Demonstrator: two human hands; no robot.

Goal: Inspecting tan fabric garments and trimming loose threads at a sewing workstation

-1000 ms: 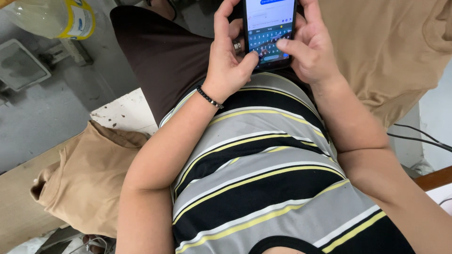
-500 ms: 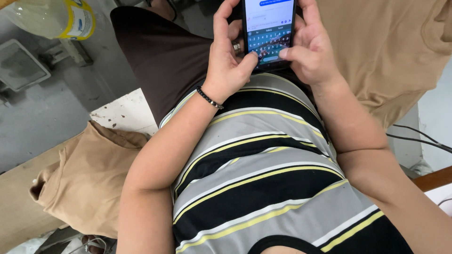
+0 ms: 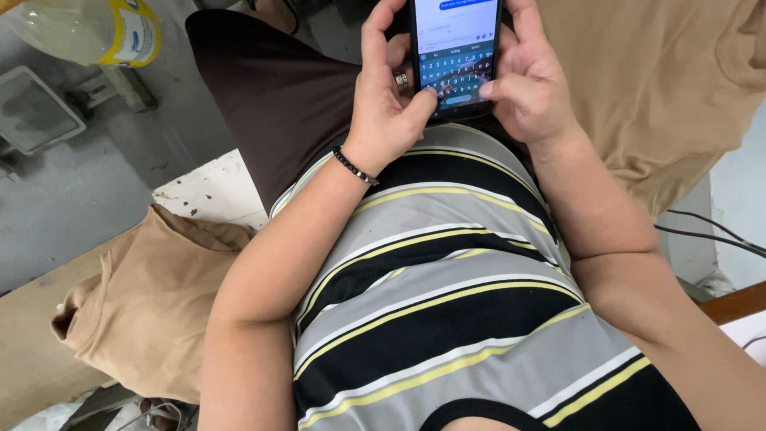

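A dark smartphone (image 3: 455, 52) with a lit screen and on-screen keyboard is held upright over my lap at the top of the head view. My left hand (image 3: 388, 104) grips its left edge, thumb bent onto the lower keyboard; a beaded black bracelet (image 3: 354, 167) circles that wrist and a ring shows on one finger. My right hand (image 3: 523, 88) wraps the right edge, its thumb also on the keyboard. Below them lie my striped grey, black and yellow shirt (image 3: 447, 295) and dark brown shorts (image 3: 279, 96).
Tan fabric (image 3: 152, 295) lies bunched at my left side, and more tan cloth (image 3: 662, 88) spreads at the upper right. A pale plastic bottle with a yellow label (image 3: 92, 32) lies on the grey floor at top left. Black cables (image 3: 710, 231) run at right.
The phone and both hands sit slightly higher in view. My thumbs have shifted over the keyboard; the right thumb moved inward and down.
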